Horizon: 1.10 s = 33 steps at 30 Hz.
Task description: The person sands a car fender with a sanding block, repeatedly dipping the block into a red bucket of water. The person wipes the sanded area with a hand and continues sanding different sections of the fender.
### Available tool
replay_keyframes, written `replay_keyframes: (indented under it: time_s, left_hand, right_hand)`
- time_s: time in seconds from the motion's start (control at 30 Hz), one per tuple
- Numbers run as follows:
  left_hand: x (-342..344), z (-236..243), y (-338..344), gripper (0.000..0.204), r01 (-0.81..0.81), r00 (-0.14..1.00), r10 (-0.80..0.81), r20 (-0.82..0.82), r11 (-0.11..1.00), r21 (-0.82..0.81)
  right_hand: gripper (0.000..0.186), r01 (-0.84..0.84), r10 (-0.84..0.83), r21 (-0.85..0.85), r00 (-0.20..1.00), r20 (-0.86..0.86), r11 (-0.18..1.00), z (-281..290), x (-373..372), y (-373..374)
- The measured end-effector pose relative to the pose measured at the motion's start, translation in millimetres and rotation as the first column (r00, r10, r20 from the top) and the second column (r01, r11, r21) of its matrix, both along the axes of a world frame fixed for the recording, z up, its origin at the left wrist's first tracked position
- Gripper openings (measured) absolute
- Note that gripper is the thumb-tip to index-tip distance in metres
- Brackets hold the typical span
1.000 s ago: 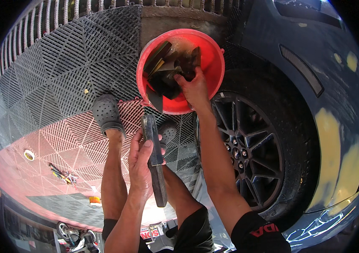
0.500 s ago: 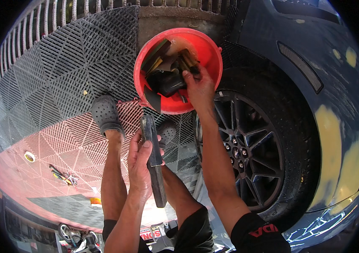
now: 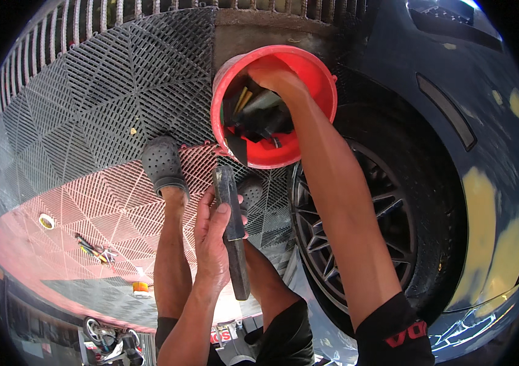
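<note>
My left hand [image 3: 212,235] is closed around a long, dark block that looks like a sanding block [image 3: 229,201], held upright in front of my legs. A second dark bar [image 3: 237,268] runs on from its lower end; whether the two are one piece I cannot tell. Inside the red bucket [image 3: 326,131], my right hand [image 3: 275,76] reaches toward the far wall, and its fingers are hidden. Close below that hand lie a greyish-green piece [image 3: 262,102], thin yellowish strips [image 3: 243,97] and several dark things. A dark sheet [image 3: 236,146] leans over the bucket's near rim.
A car wheel [image 3: 387,201] and a grey-blue fender with yellowish patches [image 3: 479,219] stand to the right. Slatted mats [image 3: 89,134] cover the floor. A tape roll [image 3: 46,221], some tools [image 3: 95,250] and an orange-and-white container [image 3: 141,288] lie left. Metal bars [image 3: 101,15] line the back.
My right hand has moved deeper into the bucket, away from its right side toward the far wall. My left hand still holds the block. The whole view has shifted slightly.
</note>
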<state>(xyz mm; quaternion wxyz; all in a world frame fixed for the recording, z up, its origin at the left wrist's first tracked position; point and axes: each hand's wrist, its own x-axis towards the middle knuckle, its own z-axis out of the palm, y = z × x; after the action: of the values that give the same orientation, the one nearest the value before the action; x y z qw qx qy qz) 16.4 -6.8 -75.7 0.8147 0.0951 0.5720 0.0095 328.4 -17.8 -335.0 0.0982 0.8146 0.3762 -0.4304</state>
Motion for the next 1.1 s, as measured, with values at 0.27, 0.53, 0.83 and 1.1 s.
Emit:
replay_keyframes:
  time_s: [0.27, 0.53, 0.83, 1.1]
  left_hand:
    - [2, 1, 12, 0.06, -0.001, 0.999, 0.002, -0.043, 1.0, 0.013]
    - [1, 2, 21, 0.06, -0.021, 0.999, 0.021, -0.046, 1.0, 0.004]
    - [0, 1, 18, 0.062, 0.006, 1.0, -0.006, -0.026, 1.0, -0.001]
    - [1, 1, 10, 0.062, 0.026, 0.999, -0.026, -0.024, 1.0, -0.003]
  right_hand:
    - [0.049, -0.331, 0.337, -0.132, 0.941, 0.023, 0.934, -31, -70, 8]
    - [0.035, 0.614, -0.606, -0.238, 0.506, -0.613, 0.753, -43, -66, -48]
    - [0.036, 0.521, -0.571, -0.241, 0.693, -0.44, 0.819, -21, -55, -35]
    - [0.044, 0.623, -0.525, 0.298, 0.776, -0.35, 0.723, 112, -28, -13]
